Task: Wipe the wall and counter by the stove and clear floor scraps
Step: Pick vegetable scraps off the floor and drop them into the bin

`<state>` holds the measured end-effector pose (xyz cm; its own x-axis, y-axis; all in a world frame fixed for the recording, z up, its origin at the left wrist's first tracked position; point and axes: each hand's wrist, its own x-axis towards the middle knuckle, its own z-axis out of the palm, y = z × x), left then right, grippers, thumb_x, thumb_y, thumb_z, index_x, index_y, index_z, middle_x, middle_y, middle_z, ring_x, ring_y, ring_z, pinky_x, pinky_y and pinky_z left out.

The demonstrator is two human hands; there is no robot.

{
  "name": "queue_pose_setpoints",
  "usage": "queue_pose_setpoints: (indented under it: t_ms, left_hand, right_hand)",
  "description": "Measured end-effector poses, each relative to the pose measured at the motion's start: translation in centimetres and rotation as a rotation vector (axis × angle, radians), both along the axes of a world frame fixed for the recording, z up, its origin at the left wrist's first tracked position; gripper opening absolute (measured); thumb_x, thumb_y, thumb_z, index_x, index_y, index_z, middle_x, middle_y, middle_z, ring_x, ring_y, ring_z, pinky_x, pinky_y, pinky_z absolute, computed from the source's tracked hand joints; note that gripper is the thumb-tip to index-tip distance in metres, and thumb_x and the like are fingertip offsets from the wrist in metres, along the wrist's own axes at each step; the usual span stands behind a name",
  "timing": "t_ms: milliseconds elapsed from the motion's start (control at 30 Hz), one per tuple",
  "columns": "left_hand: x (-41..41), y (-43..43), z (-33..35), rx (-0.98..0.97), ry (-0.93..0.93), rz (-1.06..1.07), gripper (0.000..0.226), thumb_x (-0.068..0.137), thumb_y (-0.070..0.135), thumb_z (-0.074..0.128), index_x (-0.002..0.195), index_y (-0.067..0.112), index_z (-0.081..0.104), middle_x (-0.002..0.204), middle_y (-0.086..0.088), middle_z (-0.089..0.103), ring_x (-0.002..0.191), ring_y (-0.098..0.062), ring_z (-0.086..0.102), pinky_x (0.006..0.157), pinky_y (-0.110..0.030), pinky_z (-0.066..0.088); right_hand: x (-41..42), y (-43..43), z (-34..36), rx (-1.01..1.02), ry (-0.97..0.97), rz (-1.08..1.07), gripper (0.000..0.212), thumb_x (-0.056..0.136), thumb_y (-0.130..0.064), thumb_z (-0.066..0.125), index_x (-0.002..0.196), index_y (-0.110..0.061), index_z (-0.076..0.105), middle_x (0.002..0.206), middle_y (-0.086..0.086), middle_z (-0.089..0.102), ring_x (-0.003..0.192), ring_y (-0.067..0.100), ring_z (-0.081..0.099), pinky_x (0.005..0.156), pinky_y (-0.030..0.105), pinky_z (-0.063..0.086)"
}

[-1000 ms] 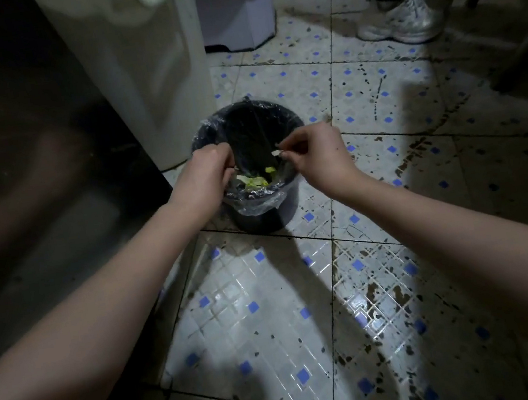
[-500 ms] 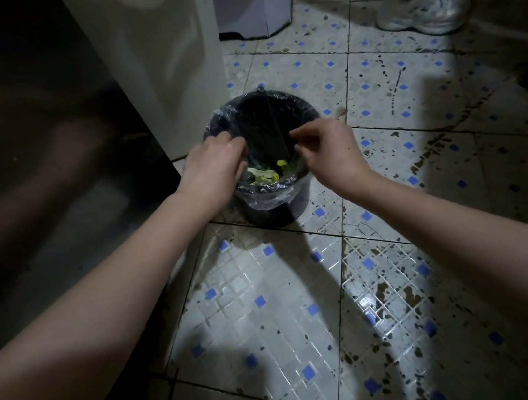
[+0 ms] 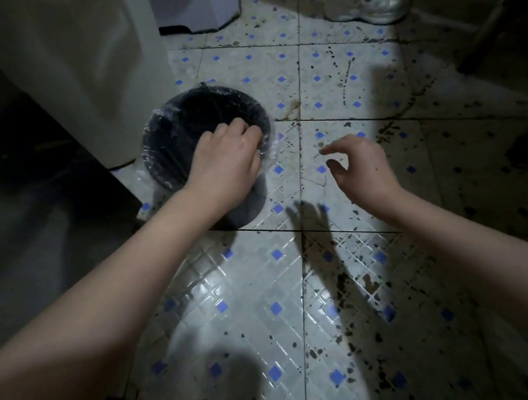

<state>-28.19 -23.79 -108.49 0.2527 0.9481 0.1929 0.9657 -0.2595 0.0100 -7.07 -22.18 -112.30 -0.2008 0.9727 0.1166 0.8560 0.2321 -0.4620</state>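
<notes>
A small black bin (image 3: 177, 134) lined with a clear plastic bag stands on the speckled tile floor (image 3: 237, 306), next to a white appliance. My left hand (image 3: 226, 161) lies across the bin's right side, fingers curled down over the rim and liner. It hides whatever lies inside the bin. My right hand (image 3: 360, 168) hovers over the floor to the right of the bin, apart from it, fingers loosely bent and holding nothing.
The white appliance (image 3: 82, 72) and a dark cabinet front (image 3: 16, 202) close off the left. A pale container base (image 3: 195, 1) stands at the back. Another person's silver shoe (image 3: 373, 2) is at the top right, beside dark furniture legs (image 3: 501, 10).
My right hand has let go and pulled away from the bin to the right. My left hand has shifted from the bin's left rim to its right rim. The green scraps are out of sight.
</notes>
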Motion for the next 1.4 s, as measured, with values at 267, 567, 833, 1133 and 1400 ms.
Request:
queue_pose_setpoints:
  t_ms: [267,567,833,1133,1400]
  left_hand:
    - [5.1,1.0,-3.4,-0.022,-0.035,-0.255,0.017,0.082,0.009,0.058,0.097,0.003,0.061,0.102,-0.019,0.060,0.092,-0.037,0.056,0.075,-0.042,0.043]
    - [7.4,0.3,-8.2,-0.188,-0.027,-0.311,0.020,0.077,0.006,0.063,0.097,0.006,0.061,0.100,-0.014,0.061,0.089,-0.033,0.057,0.075,-0.041,0.046]
    - [7.2,1.2,-11.3,-0.317,0.005,-0.234,0.024,0.088,0.014,0.053,0.111,0.010,0.055,0.120,-0.012,0.053,0.104,-0.030,0.051,0.087,-0.041,0.041]
    - [7.0,2.3,-12.9,-0.401,-0.092,-0.140,0.026,0.094,0.015,0.045,0.119,0.013,0.052,0.124,-0.006,0.049,0.108,-0.023,0.046,0.091,-0.033,0.035]
    - [6.9,2.1,-13.2,-0.408,-0.137,-0.133,0.024,0.092,0.012,0.048,0.114,0.010,0.056,0.119,-0.008,0.052,0.105,-0.026,0.049,0.089,-0.034,0.036]
  right_hand:
    - [6.3,-0.5,-4.4,-0.143,0.062,-0.235,0.026,0.086,-0.008,0.060,0.110,-0.015,0.068,0.117,0.007,0.066,0.114,0.025,0.057,0.100,0.042,0.045]
    - [7.5,-0.7,-9.0,-0.294,0.067,-0.255,0.029,0.086,-0.008,0.064,0.114,-0.009,0.065,0.118,0.009,0.065,0.112,0.023,0.059,0.099,0.041,0.047]
    - [7.0,1.1,-12.5,-0.294,0.008,-0.245,0.020,0.088,-0.008,0.059,0.106,-0.011,0.068,0.104,0.008,0.065,0.094,0.022,0.062,0.084,0.039,0.054]
    - [6.1,2.1,-14.5,-0.311,-0.117,-0.269,0.009,0.091,-0.014,0.056,0.098,-0.014,0.062,0.105,0.006,0.051,0.102,0.022,0.045,0.088,0.036,0.043]
    - [5.8,2.1,-14.5,-0.298,-0.151,-0.252,0.014,0.091,-0.005,0.049,0.096,-0.010,0.061,0.105,0.009,0.054,0.103,0.025,0.045,0.091,0.038,0.041]
